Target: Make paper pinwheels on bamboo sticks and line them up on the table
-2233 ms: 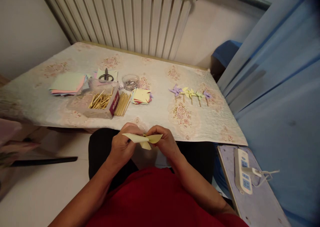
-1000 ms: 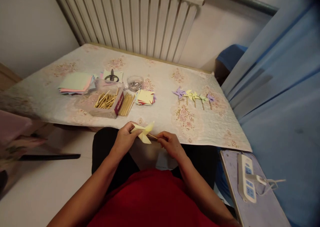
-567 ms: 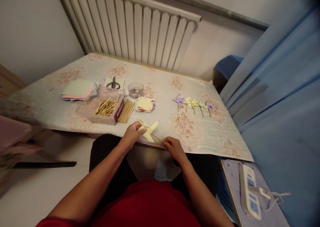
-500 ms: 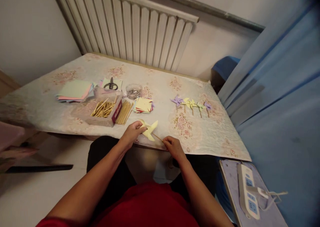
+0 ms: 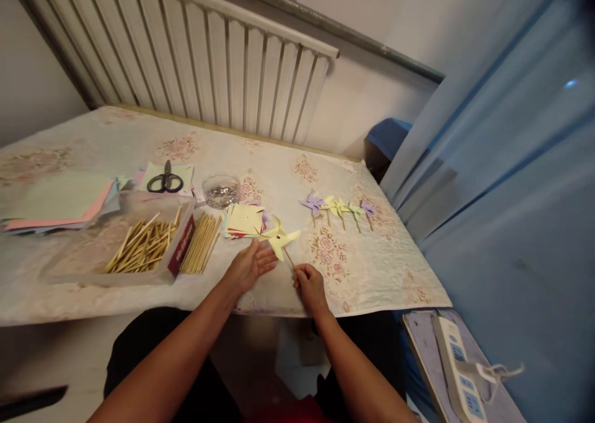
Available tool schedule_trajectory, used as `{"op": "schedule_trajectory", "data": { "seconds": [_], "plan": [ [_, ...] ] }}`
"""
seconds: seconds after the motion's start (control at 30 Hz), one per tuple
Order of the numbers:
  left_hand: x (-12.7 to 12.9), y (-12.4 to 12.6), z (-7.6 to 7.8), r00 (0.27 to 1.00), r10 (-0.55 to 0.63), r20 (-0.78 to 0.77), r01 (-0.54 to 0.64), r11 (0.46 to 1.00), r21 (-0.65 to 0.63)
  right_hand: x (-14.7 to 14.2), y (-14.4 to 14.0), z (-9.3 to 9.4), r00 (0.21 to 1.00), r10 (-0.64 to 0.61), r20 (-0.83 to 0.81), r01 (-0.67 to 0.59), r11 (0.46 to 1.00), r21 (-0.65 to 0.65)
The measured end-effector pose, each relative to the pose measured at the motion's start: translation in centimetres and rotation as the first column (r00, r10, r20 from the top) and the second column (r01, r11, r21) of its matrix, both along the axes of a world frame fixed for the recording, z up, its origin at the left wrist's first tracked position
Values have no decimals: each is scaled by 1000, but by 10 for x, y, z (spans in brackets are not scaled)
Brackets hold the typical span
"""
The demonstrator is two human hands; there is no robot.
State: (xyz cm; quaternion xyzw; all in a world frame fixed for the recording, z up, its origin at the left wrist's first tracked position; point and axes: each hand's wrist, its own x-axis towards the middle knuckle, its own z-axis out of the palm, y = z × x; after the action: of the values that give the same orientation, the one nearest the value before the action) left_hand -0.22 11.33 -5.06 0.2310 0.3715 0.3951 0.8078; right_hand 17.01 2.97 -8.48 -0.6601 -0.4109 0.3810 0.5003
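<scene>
Left of centre, the left hand [image 5: 248,269], which pinched a blade half a second ago, is open with fingers spread, just beside the yellow pinwheel [image 5: 277,237] below mid-frame. The fingers of the right hand [image 5: 312,288] grip its stick [image 5: 290,258] as before. The front edge of the desk [image 5: 379,280] runs under both forearms; flowered cloth stretches rightward toward the blue curtain [image 5: 502,212].

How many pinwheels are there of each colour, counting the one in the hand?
Purple four-armed paper pinwheels on thin sticks: 2, both on the pale flowered cloth
Pale yellow paper pinwheels on thin sticks: 3, one in the right hand and two on the cloth
Light green paper pinwheel on a thin stick: 1, on the cloth
Total: 6
</scene>
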Motion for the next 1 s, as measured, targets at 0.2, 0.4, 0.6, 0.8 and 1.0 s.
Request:
{"op": "schedule_trajectory", "data": {
  "seconds": [0.2, 0.4, 0.6, 0.8, 1.0],
  "plan": [
    [10, 15, -18, 994, -88, 63, 76, 981, 178, -7, 5, -5, 1000, -23, -14, 23, 999, 36],
    [20, 18, -24, 972, -22, 234, 1, 996, 89, -11, 8, -6, 997, -45, -65, 46, 999, 9],
    [21, 23, -30, 949, 62, 309, -59, 998, -18, -14, 11, -8, 997, -46, -68, 45, 999, -10],
    [21, 29, -34, 930, 91, 357, -84, 996, -35, -14, 11, -8, 998, -41, -56, 41, 999, -10],
    [22, 33, -37, 920, 122, 372, -108, 992, -58, -15, 11, -11, 999, -25, -40, 26, 1000, 8]
  ]
}}
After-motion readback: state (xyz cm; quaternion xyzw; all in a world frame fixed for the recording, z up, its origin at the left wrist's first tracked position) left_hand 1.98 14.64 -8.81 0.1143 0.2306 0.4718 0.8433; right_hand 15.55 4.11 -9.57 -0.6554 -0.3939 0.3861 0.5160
